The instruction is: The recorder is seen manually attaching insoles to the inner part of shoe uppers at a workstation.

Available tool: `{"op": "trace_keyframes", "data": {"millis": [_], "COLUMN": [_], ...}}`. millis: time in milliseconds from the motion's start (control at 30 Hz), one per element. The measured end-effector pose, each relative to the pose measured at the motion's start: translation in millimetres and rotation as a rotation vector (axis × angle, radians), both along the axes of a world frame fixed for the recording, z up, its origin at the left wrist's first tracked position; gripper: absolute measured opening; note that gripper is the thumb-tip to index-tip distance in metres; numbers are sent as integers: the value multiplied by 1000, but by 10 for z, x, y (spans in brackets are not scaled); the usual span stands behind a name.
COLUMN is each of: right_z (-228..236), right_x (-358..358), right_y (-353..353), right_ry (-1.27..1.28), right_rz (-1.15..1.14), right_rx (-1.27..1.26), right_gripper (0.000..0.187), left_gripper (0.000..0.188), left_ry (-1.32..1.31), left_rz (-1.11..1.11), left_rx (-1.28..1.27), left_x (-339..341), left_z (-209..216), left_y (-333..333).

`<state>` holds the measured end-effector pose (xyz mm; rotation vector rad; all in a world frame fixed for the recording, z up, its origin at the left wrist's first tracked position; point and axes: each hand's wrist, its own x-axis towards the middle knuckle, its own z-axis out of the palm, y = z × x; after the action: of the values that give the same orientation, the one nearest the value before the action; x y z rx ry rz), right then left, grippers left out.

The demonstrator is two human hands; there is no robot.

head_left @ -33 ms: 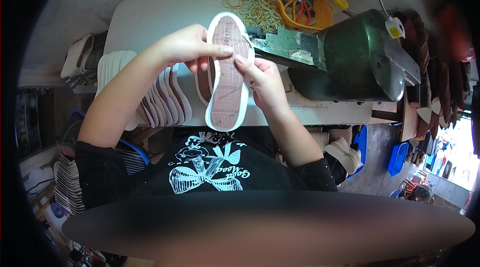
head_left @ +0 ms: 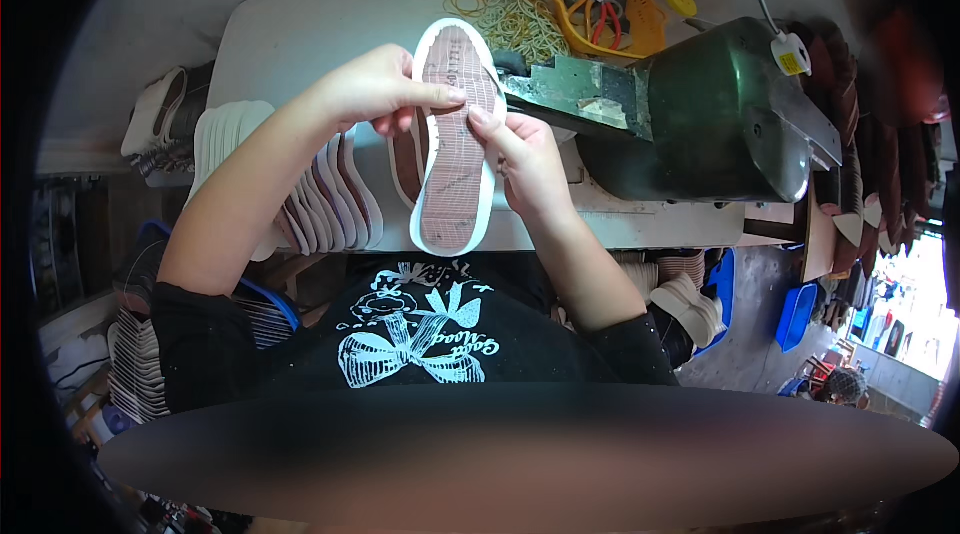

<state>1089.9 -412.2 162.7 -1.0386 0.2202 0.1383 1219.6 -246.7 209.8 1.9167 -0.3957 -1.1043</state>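
Note:
A shoe insole [head_left: 452, 179] with a brown, finely lined face and a white wrapped edge stands nearly upright above the near part of the table. My left hand [head_left: 388, 94] grips it from the left at its upper half, thumb lying across the brown face. From the right side my right hand [head_left: 530, 159] pinches the same insole, its thumb close to the left one. The fingers behind the insole are partly hidden. Another brown-and-white insole [head_left: 405, 169] shows partly behind it. Left of my hands, several insoles [head_left: 340, 189] lean in a row on the white table [head_left: 300, 34].
A dark green machine [head_left: 710, 114] stands right of my hands, its arm reaching toward them. Behind lie a tangle of yellowish bands [head_left: 525, 24], an orange basket [head_left: 650, 34] with scissors, and two bottles. More insoles [head_left: 690, 309] are stacked by my right elbow.
The insole has shifted slightly up and away from my body, with both hands keeping the same hold on it.

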Motion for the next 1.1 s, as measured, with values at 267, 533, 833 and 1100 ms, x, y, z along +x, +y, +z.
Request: {"op": "trace_keyframes", "data": {"millis": [267,533,833,1100], "right_z": [-114,-55,0,48], "right_x": [-443,-194,187,213], "right_y": [109,269,301,277], "right_ry": [184,180,85,84], "right_rz": [245,-94,-202,-189], "right_rx": [-50,56,93,62], "right_gripper": [27,21,26,35], "left_gripper": [40,62,65,38], "left_ry": [-48,-68,-784,-274], "left_rz": [252,2,-589,-734], "left_rx": [-96,199,-108,35], "left_x": [-1,670,1111,1006], "left_z": [-111,-12,-86,71], "left_y": [-112,-196,-495,-491]}}
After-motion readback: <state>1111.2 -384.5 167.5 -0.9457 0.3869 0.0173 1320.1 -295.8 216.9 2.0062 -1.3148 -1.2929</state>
